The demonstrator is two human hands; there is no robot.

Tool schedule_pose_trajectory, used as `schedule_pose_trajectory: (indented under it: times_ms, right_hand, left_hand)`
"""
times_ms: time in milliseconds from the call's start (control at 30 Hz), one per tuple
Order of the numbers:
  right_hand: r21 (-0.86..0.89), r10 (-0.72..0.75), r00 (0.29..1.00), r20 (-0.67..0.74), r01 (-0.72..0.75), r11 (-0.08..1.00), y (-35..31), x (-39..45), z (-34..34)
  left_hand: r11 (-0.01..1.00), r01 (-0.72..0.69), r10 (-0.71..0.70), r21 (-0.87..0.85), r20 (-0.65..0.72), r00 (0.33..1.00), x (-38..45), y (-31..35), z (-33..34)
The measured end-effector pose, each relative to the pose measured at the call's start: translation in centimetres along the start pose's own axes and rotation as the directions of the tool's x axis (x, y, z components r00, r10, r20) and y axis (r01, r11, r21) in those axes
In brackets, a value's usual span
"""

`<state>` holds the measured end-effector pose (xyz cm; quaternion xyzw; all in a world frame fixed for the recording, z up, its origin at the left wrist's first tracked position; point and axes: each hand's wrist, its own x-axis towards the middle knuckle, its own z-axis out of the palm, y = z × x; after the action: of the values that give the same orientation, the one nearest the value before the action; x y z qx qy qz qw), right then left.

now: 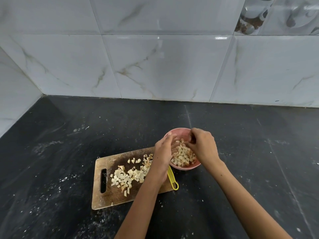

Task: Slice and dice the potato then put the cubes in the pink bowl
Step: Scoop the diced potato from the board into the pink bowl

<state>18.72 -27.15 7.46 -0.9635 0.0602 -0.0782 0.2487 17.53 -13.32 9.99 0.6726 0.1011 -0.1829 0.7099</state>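
Note:
The pink bowl (pixel 179 132) stands on the dark counter just right of a wooden cutting board (pixel 110 195) and holds a heap of pale potato cubes (pixel 183 156). More potato cubes (pixel 126 176) lie scattered over the middle of the board. My left hand (pixel 164 152) is above the bowl's left rim with its fingers straight, palm facing right. My right hand (pixel 203 144) hovers over the bowl's right side, its fingers bent down toward the cubes; whether it holds any cubes is hidden.
A knife with a yellow handle (pixel 172 179) lies at the board's right edge, partly under my left wrist. The black counter (pixel 241 169) is dusted with white specks. A tiled wall (pixel 155 57) runs along the back and left.

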Motion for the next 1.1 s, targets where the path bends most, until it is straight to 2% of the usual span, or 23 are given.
schedule_pose_trajectory:
  times_ms: [133, 267, 400, 433, 567, 667, 733, 833, 933, 1000, 1100]
  right_hand:
    - [0.167, 0.019, 0.959, 0.284, -0.069, 0.983, -0.5, 0.2, 0.0]
    - [0.247, -0.010, 0.980, 0.200, -0.041, 0.968, -0.5, -0.4, -0.2]
    - [0.199, 0.019, 0.995, -0.099, 0.001, 0.980, -0.2, -1.3, -0.1]
    - [0.198, 0.023, 0.991, -0.132, 0.003, 0.980, -0.3, -1.5, 0.0]
    - [0.222, 0.036, 0.996, -0.083, -0.017, 0.975, -1.6, -2.4, 0.1]
    - [0.349, -0.053, 0.992, -0.117, 0.091, 0.932, -4.5, -5.3, 1.4]
    - [0.387, -0.133, 0.988, -0.081, 0.154, 0.909, -5.7, -7.3, 3.1]
    - [0.294, -0.243, 0.970, 0.020, 0.226, 0.929, -6.8, -8.8, 6.2]
    - [0.195, -0.346, 0.938, -0.008, 0.340, 0.920, -7.6, -9.4, 8.5]
    - [0.176, -0.306, 0.952, 0.008, 0.300, 0.938, -7.9, -9.7, 9.7]
    - [0.066, -0.151, 0.988, 0.025, 0.149, 0.987, -7.9, -9.7, 11.6]
  left_hand:
    - [1.000, -0.021, 0.022, 0.020, -0.022, 1.000, -0.3, 0.1, -0.2]
    - [1.000, -0.015, 0.015, 0.003, -0.020, 1.000, -0.4, -0.2, -0.3]
    - [1.000, -0.019, 0.019, -0.024, -0.018, 1.000, -0.6, -0.6, -0.5]
    - [0.999, -0.027, 0.027, -0.026, -0.016, 1.000, -0.8, -0.8, -0.6]
    - [0.990, -0.134, 0.132, -0.043, -0.049, 0.990, -1.4, -1.2, -1.5]
    - [0.962, -0.267, 0.256, -0.051, -0.163, 0.953, -2.2, -2.0, -3.7]
    - [0.944, -0.329, 0.316, -0.005, -0.258, 0.913, -2.6, -3.0, -5.5]
    - [0.935, -0.338, 0.351, 0.107, -0.407, 0.843, -3.3, -5.5, -8.9]
    - [0.928, -0.324, 0.371, 0.182, -0.499, 0.783, -3.8, -7.8, -11.7]
    - [0.918, -0.339, 0.396, 0.206, -0.522, 0.756, -4.0, -8.8, -12.8]
    - [0.905, -0.350, 0.426, 0.243, -0.525, 0.737, -3.9, -9.9, -13.8]
